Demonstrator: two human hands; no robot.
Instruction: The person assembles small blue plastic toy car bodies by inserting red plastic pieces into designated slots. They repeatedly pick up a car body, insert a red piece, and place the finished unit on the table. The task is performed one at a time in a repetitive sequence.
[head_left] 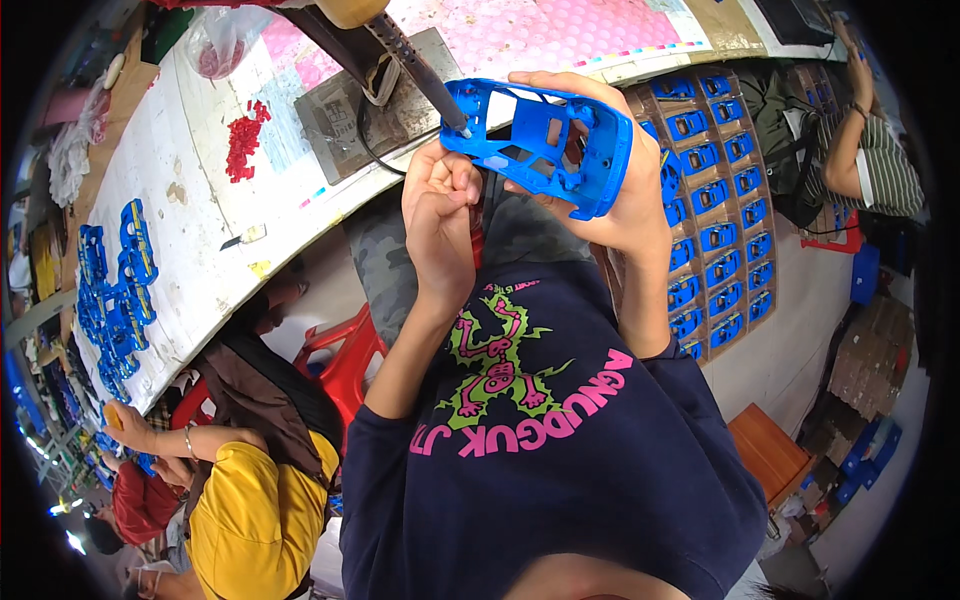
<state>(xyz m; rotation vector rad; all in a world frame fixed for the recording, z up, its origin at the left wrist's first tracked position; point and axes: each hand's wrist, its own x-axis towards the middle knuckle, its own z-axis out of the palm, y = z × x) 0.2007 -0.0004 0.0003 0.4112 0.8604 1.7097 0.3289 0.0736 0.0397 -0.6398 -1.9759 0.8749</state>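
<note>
A blue plastic toy car body shell (pixel 590 158) is tilted above my lap at the table's edge, its hollow inside facing me. My right hand (pixel 635 190) grips its right end, with fingers over the top and thumb below. A soldering iron (pixel 425 78) with a wooden handle and perforated metal barrel slants down from above. Its tip meets the left end of the shell, or hovers just over it. Just below that end, my left hand (pixel 440 215) is closed with curled fingers and thumb pressed in; whatever it may hold is hidden.
On the white table (pixel 190 250) lie small red parts (pixel 243 142), blue pieces (pixel 115 295) and a clear plastic bag (pixel 215 45). Right of me, a cardboard tray (pixel 735 210) holds rows of blue shells. A yellow-sleeved co-worker (pixel 265 510) sits left near a red stool (pixel 345 365); a striped-sleeved person (pixel 885 165) is far right.
</note>
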